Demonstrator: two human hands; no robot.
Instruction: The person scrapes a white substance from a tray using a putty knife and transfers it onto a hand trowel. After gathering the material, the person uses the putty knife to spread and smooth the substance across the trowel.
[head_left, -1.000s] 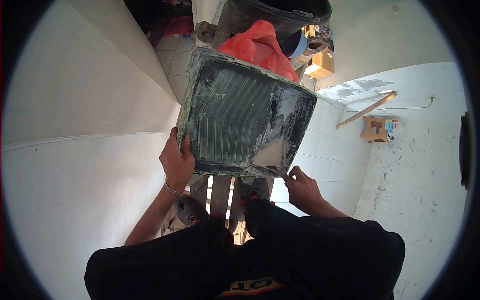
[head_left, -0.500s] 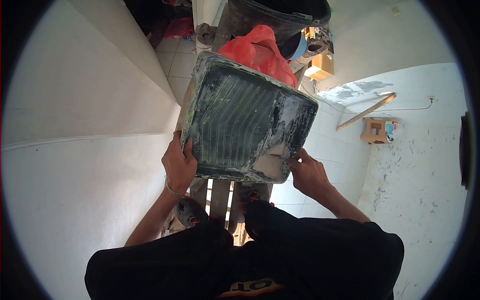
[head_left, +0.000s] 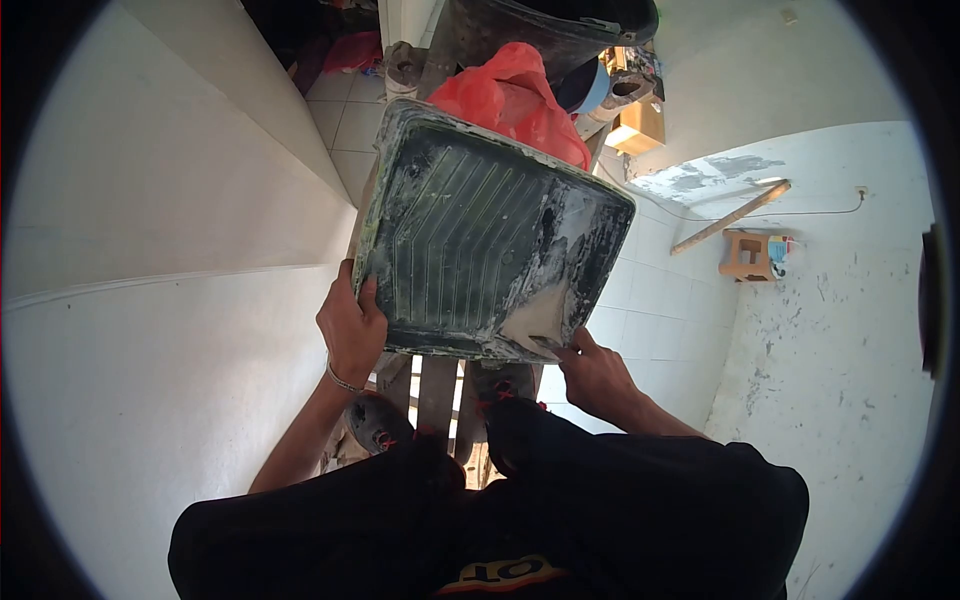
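Note:
I hold a dirty green paint tray (head_left: 470, 240) with a ribbed floor and dried white paint in front of me. My left hand (head_left: 350, 325) grips its near left corner, thumb on the rim. My right hand (head_left: 590, 372) is at the near right corner, fingers touching the rim by the white paint patch (head_left: 540, 315). The tray is tilted, its far edge raised.
I stand on a wooden ladder (head_left: 440, 390) between white walls. Behind the tray are a red plastic bag (head_left: 510, 95) and a black bucket (head_left: 560, 30). Below on the tiled floor are a small wooden stool (head_left: 748, 255) and a wooden stick (head_left: 732, 218).
My right hand went up onto the tray's right edge, then dropped back to the near right corner. The tray shifted slightly. The left hand kept its grip.

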